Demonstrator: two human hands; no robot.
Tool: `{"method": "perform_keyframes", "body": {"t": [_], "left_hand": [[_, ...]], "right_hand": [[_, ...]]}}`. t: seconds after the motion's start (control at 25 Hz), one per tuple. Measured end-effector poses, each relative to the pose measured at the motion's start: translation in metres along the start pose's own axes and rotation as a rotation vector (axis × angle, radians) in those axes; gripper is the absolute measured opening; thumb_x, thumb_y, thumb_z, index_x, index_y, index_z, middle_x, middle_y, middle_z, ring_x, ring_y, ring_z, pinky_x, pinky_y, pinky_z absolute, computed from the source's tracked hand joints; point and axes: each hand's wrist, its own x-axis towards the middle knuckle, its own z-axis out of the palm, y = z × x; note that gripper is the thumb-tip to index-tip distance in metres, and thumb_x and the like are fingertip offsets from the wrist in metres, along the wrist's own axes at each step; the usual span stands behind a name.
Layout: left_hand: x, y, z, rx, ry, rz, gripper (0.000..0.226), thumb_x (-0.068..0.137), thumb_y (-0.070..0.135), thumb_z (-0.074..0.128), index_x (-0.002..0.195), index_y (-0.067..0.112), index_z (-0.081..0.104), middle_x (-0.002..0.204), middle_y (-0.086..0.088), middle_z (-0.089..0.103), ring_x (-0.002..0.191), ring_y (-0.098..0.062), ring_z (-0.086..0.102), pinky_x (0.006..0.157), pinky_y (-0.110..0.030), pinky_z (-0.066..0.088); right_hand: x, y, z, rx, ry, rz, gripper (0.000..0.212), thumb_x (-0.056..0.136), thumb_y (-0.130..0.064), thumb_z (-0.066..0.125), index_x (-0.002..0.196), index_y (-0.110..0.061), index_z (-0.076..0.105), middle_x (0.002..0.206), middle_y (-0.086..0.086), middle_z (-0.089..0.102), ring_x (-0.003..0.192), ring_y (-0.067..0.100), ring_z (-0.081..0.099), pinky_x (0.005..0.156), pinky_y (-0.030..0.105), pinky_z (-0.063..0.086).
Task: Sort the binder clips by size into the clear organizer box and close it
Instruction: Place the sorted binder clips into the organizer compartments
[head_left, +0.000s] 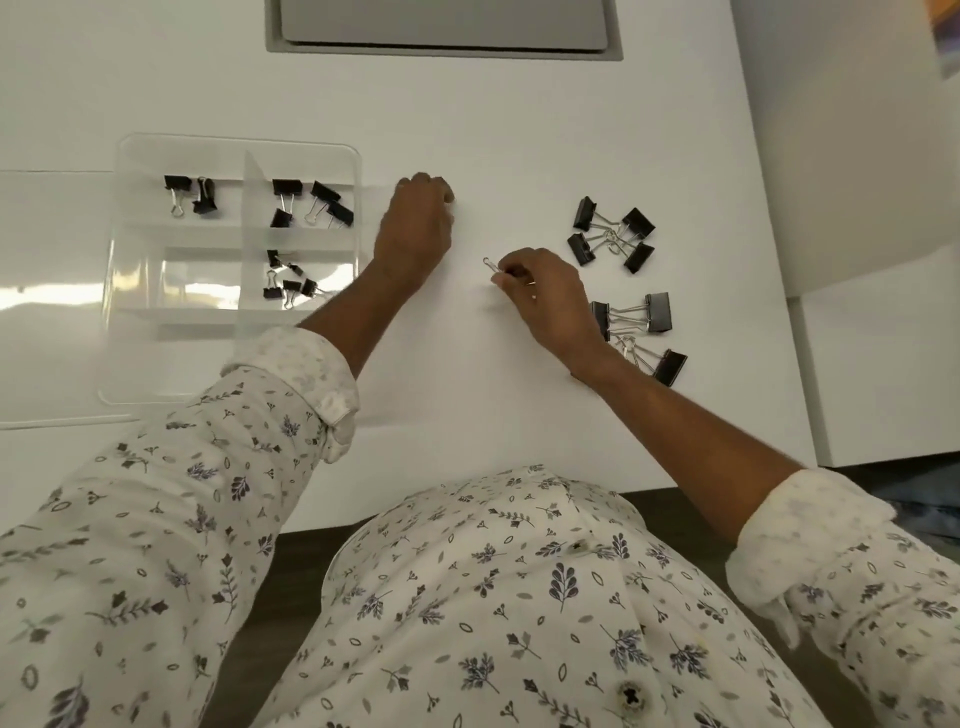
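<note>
The clear organizer box (124, 291) lies open at the left of the white table. Its far left compartment holds two black clips (189, 195), the far right one several medium clips (311, 203), and the middle right one several small clips (288, 283). My left hand (415, 228) is curled just right of the box; what its fingers hold is hidden. My right hand (545, 299) pinches a small binder clip (491, 265) whose wire handle sticks out. Several medium clips (613, 236) and three large clips (641, 332) lie to its right.
The box's clear lid (47, 291) lies flat to the left of the box. A grey recessed panel (441, 26) sits at the table's far edge. The table's right edge (779, 312) runs beside a lower white surface.
</note>
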Motion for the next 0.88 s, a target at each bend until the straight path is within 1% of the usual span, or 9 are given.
{"method": "perform_keyframes", "body": {"t": [0.08,0.16,0.28,0.36,0.44,0.6,0.68,0.76,0.88], "left_hand": [[-0.015,0.003,-0.011,-0.165,0.041,-0.06,0.023,0.094,0.021,0.061,0.112,0.011,0.071,0.107,-0.006,0.07,0.098,-0.018,0.063,0.082,-0.024,0.048],[-0.031,0.005,-0.03,-0.341,0.121,-0.119,0.021,0.092,0.024,0.064,0.107,0.013,0.074,0.1,0.002,0.074,0.088,-0.009,0.065,0.079,-0.015,0.048],[-0.048,-0.006,-0.065,-0.664,0.216,-0.298,0.02,0.088,0.026,0.068,0.102,0.016,0.078,0.096,0.006,0.078,0.087,-0.006,0.071,0.089,-0.027,0.059],[-0.056,-0.027,-0.091,-0.773,0.3,-0.403,0.019,0.087,0.027,0.068,0.1,0.019,0.079,0.093,0.004,0.078,0.083,-0.008,0.071,0.09,-0.035,0.06],[-0.062,-0.052,-0.117,-0.855,0.371,-0.474,0.016,0.088,0.024,0.068,0.098,0.02,0.079,0.085,0.006,0.076,0.076,-0.007,0.068,0.088,-0.035,0.061],[-0.073,-0.103,-0.161,-0.871,0.425,-0.55,0.012,0.087,0.025,0.068,0.09,0.022,0.079,0.076,0.009,0.071,0.073,-0.009,0.065,0.088,-0.036,0.062],[-0.075,-0.124,-0.175,-0.851,0.422,-0.583,0.013,0.087,0.024,0.067,0.08,0.027,0.078,0.071,0.01,0.07,0.073,-0.009,0.065,0.087,-0.036,0.063],[-0.072,-0.142,-0.184,-0.838,0.407,-0.619,0.018,0.086,0.022,0.065,0.072,0.027,0.075,0.066,0.01,0.066,0.068,-0.011,0.061,0.079,-0.033,0.059],[-0.065,-0.163,-0.189,-0.807,0.382,-0.63,0.021,0.084,0.028,0.065,0.065,0.019,0.066,0.064,0.003,0.052,0.067,-0.017,0.048,0.071,-0.033,0.049]], "right_hand": [[0.008,-0.015,-0.001,0.134,0.014,0.072,0.021,0.099,-0.028,0.066,0.105,-0.009,0.072,0.098,-0.001,0.074,0.089,0.012,0.069,0.081,0.03,0.056],[0.016,-0.035,0.004,0.268,-0.022,0.136,0.022,0.099,-0.029,0.067,0.104,-0.009,0.073,0.092,-0.006,0.073,0.085,0.014,0.072,0.082,0.03,0.059],[0.029,-0.073,0.02,0.458,-0.11,0.181,0.021,0.097,-0.033,0.07,0.102,-0.013,0.074,0.087,-0.008,0.074,0.083,0.018,0.076,0.09,0.039,0.062],[0.039,-0.106,0.038,0.541,-0.158,0.152,0.02,0.096,-0.031,0.071,0.103,-0.012,0.074,0.087,-0.006,0.074,0.087,0.021,0.076,0.09,0.041,0.063],[0.049,-0.14,0.058,0.646,-0.191,0.141,0.022,0.097,-0.027,0.071,0.106,-0.007,0.073,0.092,0.002,0.074,0.092,0.026,0.075,0.089,0.039,0.064],[0.073,-0.199,0.096,0.716,-0.23,0.15,0.02,0.098,-0.024,0.069,0.104,-0.005,0.072,0.09,0.007,0.074,0.087,0.025,0.075,0.088,0.037,0.064],[0.087,-0.219,0.112,0.711,-0.247,0.177,0.014,0.099,-0.021,0.067,0.098,-0.008,0.072,0.082,0.0,0.071,0.075,0.016,0.07,0.08,0.031,0.063],[0.1,-0.236,0.124,0.666,-0.256,0.181,0.011,0.098,-0.018,0.064,0.092,-0.013,0.071,0.074,-0.008,0.065,0.068,0.011,0.062,0.072,0.028,0.055],[0.11,-0.243,0.134,0.559,-0.218,0.176,0.016,0.098,-0.015,0.062,0.111,-0.013,0.072,0.095,-0.005,0.07,0.083,0.011,0.063,0.081,0.031,0.057]]}}
